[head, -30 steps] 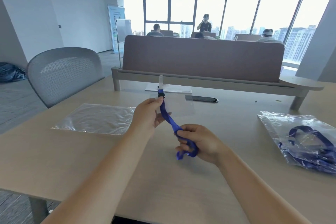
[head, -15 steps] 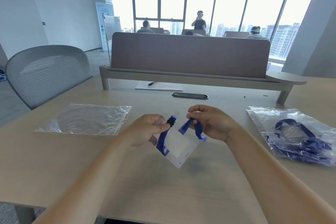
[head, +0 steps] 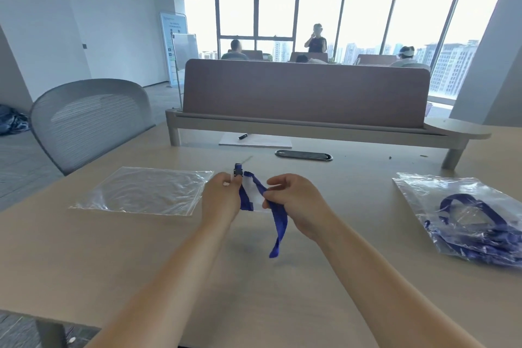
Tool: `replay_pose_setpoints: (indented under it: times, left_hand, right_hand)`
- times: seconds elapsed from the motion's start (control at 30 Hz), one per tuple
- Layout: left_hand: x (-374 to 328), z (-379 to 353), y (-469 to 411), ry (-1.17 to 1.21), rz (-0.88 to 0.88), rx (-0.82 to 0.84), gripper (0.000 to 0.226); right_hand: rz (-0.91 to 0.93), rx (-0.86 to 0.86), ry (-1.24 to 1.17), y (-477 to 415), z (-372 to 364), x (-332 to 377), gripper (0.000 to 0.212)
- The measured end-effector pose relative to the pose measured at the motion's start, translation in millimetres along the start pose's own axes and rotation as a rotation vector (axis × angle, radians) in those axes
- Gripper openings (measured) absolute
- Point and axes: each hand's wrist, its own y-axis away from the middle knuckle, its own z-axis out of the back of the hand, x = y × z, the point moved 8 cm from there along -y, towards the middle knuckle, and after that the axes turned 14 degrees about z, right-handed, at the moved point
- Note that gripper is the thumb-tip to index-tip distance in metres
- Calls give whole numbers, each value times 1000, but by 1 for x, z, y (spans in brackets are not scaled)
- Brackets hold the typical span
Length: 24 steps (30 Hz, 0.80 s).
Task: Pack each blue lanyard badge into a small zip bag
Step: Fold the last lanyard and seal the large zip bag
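Table (head: 141, 263): empty zip bag (head: 141, 191) flat at left, filled bags (head: 466, 223) far right. Over centre, left hand (head: 221, 200) pinches blue lanyard (head: 278, 223) just below its black clip (head: 238, 171); right hand (head: 296, 200) fingers curled round strap, tail hanging.

Both bare forearms were extended forward and converged toward the hands. The left hand (head: 221, 199) was curled, its fingertips pinching the blue strap (head: 278, 224) just below the black clip (head: 238, 171). The right hand (head: 298, 200), just beside the left, gripped the same strap with curled fingers.
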Motion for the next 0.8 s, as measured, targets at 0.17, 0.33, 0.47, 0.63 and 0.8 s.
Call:
replay_pose_setpoints:
  times: [0.17,0.33,0.47,0.63,0.8]
  left_hand:
    - [4,8,-8,443,177,88,13]
    - [2,4,-10,741,277,307,12]
    - [0,-6,-2,847,327,509,12]
    - [-2,-17,9,669,240,770,11]
    - [7,-24,20,264,138,839,9]
  right_hand:
    - [-41,148,-127,13,-20,-11,9]
    - [-87,233,-337,20,-21,-21,20]
    - [-120,285,-504,24,-19,-23,16]
    - [-173,277,-578,25,-7,-30,7]
    - [-191,251,-511,15,9,-27,4]
